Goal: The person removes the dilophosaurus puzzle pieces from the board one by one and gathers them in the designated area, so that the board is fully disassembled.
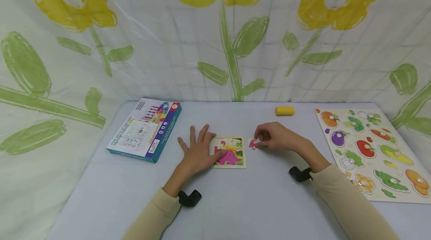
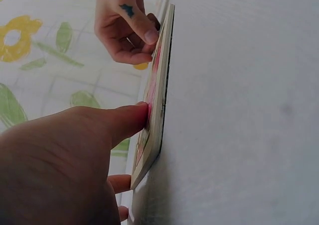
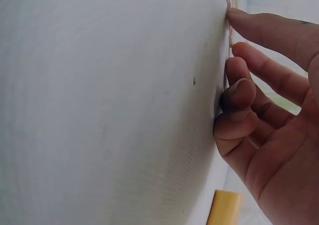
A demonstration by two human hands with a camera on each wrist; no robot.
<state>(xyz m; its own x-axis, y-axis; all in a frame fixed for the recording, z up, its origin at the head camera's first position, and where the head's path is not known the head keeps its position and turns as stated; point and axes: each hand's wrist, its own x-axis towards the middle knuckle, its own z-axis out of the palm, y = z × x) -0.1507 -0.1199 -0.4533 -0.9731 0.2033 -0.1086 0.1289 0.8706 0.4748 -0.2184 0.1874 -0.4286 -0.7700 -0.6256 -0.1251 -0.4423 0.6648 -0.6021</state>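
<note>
A small square wooden puzzle with a pink dinosaur picture lies flat on the table. My left hand rests at its left side, fingers spread; its thumb presses on the picture, as the left wrist view shows with the puzzle's edge. Just right of the puzzle, my right hand pinches a small puzzle piece with pink on it between thumb and index finger. In the right wrist view the piece's thin edge shows at the fingertips, and the other fingers are curled against the tabletop.
A flat blue-and-white box lies at the back left. Behind my right hand is a yellow cylinder. A large vegetable peg board fills the right side. A flower-patterned curtain hangs behind the table.
</note>
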